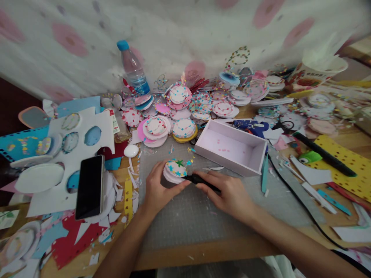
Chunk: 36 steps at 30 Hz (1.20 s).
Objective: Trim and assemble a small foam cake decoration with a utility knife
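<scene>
Above the grey cutting mat point(174, 224), my left hand point(158, 189) grips a small round white piece point(174, 170) by its edge. Blue and yellow stars and a green star shape dot its top. My right hand point(228, 193) is closed around a black-handled tool point(207, 183), whose tip meets the right edge of the white piece; the tip itself is too small to make out. Loose blue and yellow stars point(190, 160) lie on the mat just beyond.
A white open box point(232, 148) stands behind my right hand. A blue glue gun point(251, 126), decorated round pieces point(156, 127) and a water bottle point(133, 69) are farther back. A black phone point(89, 187) lies left, a black cable point(292, 191) right.
</scene>
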Available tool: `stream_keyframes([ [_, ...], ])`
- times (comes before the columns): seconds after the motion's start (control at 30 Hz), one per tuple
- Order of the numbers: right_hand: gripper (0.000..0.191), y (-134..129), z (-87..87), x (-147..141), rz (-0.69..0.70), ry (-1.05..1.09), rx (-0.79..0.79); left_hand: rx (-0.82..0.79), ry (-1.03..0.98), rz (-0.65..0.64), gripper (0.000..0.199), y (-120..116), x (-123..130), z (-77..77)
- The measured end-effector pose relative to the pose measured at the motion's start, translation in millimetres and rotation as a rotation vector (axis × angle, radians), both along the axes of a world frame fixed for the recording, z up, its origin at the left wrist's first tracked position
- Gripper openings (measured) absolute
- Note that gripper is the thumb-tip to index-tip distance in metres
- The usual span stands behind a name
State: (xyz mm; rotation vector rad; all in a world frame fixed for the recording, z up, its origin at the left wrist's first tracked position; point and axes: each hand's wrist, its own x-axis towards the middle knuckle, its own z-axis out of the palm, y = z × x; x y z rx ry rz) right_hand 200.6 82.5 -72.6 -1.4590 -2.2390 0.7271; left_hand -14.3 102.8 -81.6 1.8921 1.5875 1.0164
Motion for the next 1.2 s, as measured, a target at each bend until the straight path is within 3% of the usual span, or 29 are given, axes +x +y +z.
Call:
stream_keyframes([
  [0.23,0.036,1,0.8,1,0.058,0.001,0.009,-0.002,0.086,-0.013,0.036,5,-5,6.9],
  [0.47,0.035,-1,0.2,-2,0.077,-0.065,0.079,0.203,0.227,-0.042,0.05,4,-13,2.6],
  [0.53,0.035,-1,-1.9,-1,0.06,-0.083,0.121,0.233,0.226,0.038,0.054,7,-22,2.5],
  [0.6,0.035,-1,-5.9,1,0.0,-0.106,0.164,0.234,0.138,0.202,0.052,11,-33,2.3],
  [0.7,0.035,3,-13.7,3,-0.109,-0.19,0.227,0.145,-0.189,0.369,0.043,15,-44,-1.3],
  [0.77,0.034,7,-17.8,2,-0.123,-0.23,0.257,0.0,-0.458,0.277,0.047,15,-41,-5.9],
  [0.9,0.03,9,-18.1,-2,-0.062,-0.141,0.299,-0.328,-0.82,-0.064,0.061,6,-20,-12.3],
  [1.0,0.034,4,-14.7,-4,0.01,0.098,0.288,-0.503,-0.865,-0.224,0.065,-5,-5,-10.0],
  [1.13,0.052,-8,-13.8,-7,0.067,0.49,0.112,-0.632,-0.873,-0.404,0.06,-15,10,-1.9],
  [1.2,0.054,-12,-14.6,-8,0.072,0.567,0.022,-0.684,-0.904,-0.482,0.058,-18,16,1.1],
])
